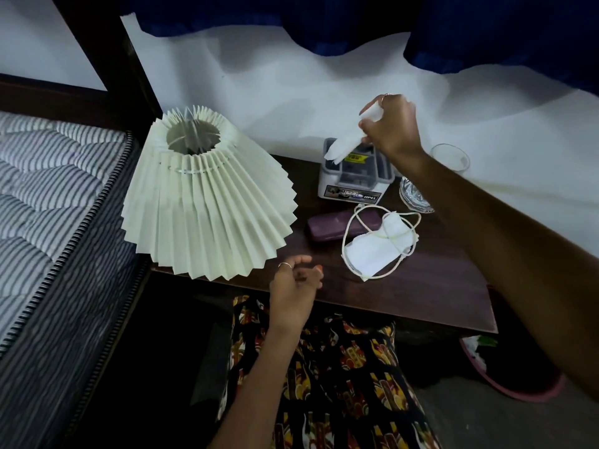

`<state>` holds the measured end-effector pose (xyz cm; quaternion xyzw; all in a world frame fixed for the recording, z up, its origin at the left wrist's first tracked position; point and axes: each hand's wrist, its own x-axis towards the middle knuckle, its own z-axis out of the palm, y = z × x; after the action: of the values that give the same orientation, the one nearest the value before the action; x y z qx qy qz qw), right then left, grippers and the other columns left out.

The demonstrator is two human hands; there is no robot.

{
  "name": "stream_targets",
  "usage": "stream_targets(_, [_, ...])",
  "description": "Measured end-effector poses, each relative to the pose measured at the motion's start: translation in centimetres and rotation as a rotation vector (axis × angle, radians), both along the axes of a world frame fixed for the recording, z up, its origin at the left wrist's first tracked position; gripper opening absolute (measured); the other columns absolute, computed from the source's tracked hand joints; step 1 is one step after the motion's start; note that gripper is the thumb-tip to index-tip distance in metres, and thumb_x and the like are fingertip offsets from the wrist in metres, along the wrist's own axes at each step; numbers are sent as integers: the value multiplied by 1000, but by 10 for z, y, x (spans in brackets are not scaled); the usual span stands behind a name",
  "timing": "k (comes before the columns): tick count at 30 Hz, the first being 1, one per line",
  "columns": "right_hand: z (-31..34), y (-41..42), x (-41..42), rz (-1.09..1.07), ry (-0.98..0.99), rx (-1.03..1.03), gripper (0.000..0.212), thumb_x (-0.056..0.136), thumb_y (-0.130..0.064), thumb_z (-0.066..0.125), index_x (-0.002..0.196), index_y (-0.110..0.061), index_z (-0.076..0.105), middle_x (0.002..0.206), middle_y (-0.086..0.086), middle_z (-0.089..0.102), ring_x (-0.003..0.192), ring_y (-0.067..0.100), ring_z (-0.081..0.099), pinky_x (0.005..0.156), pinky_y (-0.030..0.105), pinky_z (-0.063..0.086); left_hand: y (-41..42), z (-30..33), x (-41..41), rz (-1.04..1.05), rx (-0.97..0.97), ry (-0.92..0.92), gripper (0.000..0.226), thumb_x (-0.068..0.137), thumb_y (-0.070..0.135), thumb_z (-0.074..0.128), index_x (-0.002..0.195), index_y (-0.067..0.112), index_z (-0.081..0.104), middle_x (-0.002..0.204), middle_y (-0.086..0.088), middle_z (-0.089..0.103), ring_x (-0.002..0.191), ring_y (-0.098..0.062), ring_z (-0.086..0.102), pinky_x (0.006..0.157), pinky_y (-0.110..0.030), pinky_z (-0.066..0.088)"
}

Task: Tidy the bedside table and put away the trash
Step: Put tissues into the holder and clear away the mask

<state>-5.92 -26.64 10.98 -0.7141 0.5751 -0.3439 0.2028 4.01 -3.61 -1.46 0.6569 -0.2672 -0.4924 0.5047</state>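
A person's right hand (390,124) pinches a white tissue (345,142) between curled fingers, above an organiser box (353,176) at the back of the dark bedside table (421,286); the tissue hangs from the fingertips, its long axis slanting down and left toward the box; the left hand (296,280) hovers at the table's near edge, fingers loosely curled, holding nothing. Likely risk: the limp tissue snags on the box, or the forearm knocks the drinking glass (450,157) just beyond the wrist.
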Motion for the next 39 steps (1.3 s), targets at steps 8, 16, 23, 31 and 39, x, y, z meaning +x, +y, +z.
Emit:
stream_targets(8, [-7, -19, 21, 69, 212, 116, 11, 79, 3, 59, 88, 9, 60, 89, 20, 63, 69, 30, 68, 39, 22, 51, -3, -3, -1, 0, 6, -29, 14, 85, 14, 65, 95, 21, 59, 84, -9, 70, 68, -12, 67, 73, -23, 51])
stream_targets(16, [-24, -21, 30, 99, 250, 297, 34, 93, -38, 46, 68, -17, 41, 95, 17, 53, 91, 40, 64, 73, 35, 50, -6, -6, -2, -23, 14, -64, 16, 85, 15, 66, 97, 22, 59, 86, -7, 70, 67, -11, 68, 67, -20, 48])
stream_targets(23, [-17, 27, -24, 32, 152, -23, 36, 96, -33, 48, 106, -4, 64, 99, 11, 70, 82, 15, 60, 76, 26, 46, -5, -5, -2, -42, 29, -95, 15, 86, 15, 66, 98, 19, 59, 81, -1, 68, 67, -10, 67, 68, -20, 47])
stream_targets(31, [-101, 118, -121, 390, 381, 5, 12, 84, -1, 60, 92, -4, 69, 91, 11, 70, 79, 21, 63, 77, 17, 42, -4, 0, -7, -78, 43, -148, 15, 85, 13, 66, 98, 15, 60, 76, -1, 69, 69, -16, 68, 77, -32, 54])
stream_targets(39, [-145, 122, -126, 564, 652, 38, 37, 92, -4, 52, 128, -13, 58, 139, 7, 53, 126, 26, 52, 99, 39, 49, -5, 4, -20, -129, 57, -231, 14, 84, 9, 65, 96, 15, 59, 79, -7, 69, 67, -19, 67, 84, -42, 55])
